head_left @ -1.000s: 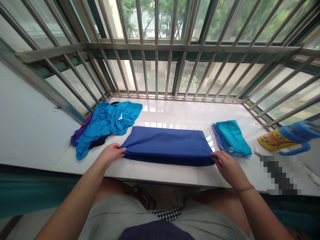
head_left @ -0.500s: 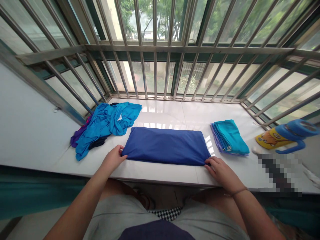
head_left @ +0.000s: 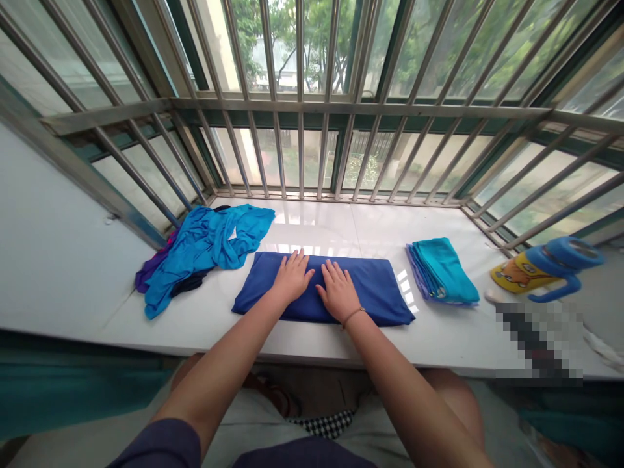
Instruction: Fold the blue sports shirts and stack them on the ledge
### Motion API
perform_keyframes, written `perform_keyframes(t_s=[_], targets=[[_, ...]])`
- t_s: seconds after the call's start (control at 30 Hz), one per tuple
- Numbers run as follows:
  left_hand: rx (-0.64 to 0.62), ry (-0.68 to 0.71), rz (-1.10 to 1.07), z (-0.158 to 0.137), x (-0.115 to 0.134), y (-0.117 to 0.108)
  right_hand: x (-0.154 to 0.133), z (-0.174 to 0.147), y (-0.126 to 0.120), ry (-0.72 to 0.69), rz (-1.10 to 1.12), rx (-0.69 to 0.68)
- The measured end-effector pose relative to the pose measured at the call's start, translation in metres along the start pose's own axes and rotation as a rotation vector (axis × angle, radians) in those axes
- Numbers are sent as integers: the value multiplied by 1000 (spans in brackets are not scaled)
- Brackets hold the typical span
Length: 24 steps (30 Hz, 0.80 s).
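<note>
A dark blue piece of clothing (head_left: 375,286), folded into a long flat rectangle, lies in front of me on the white sill. On its middle rests my left hand (head_left: 293,276), palm down with the fingers spread. Close beside it, my right hand (head_left: 337,289) lies flat on the same cloth, fingers also apart. Neither hand grips anything. Parts of the cloth are covered by my hands and forearms.
Crumpled bright blue clothes (head_left: 209,240) lie in a heap at the left, with purple and black cloth underneath. Folded teal and lilac clothes (head_left: 443,270) are stacked at the right. Beyond them a yellow and blue bottle (head_left: 541,263) lies near a blurred-out object. Metal bars (head_left: 302,156) line the window.
Both hands have let go of the blue cloth's near corners and moved inward onto its middle, now lying flat. The cloth keeps its folded shape.
</note>
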State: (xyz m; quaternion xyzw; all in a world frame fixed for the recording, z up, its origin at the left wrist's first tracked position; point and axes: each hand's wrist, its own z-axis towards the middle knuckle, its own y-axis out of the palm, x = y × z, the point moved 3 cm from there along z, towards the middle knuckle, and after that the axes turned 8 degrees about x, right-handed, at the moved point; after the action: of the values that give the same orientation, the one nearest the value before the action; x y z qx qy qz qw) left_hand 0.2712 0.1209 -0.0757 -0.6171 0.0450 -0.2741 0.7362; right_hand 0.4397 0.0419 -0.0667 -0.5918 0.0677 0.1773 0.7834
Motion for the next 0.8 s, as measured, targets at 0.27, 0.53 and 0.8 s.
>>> perform_keyframes(t_s=[0.27, 0.53, 0.8], targets=[[47, -306, 77, -7, -97, 0, 96, 9, -6, 397, -110, -19], [97, -488, 177, -52, -112, -13, 139, -33, -51, 690, -367, -18], [233, 20, 81, -121, -30, -19, 121, -114, -70, 815, -381, -36]])
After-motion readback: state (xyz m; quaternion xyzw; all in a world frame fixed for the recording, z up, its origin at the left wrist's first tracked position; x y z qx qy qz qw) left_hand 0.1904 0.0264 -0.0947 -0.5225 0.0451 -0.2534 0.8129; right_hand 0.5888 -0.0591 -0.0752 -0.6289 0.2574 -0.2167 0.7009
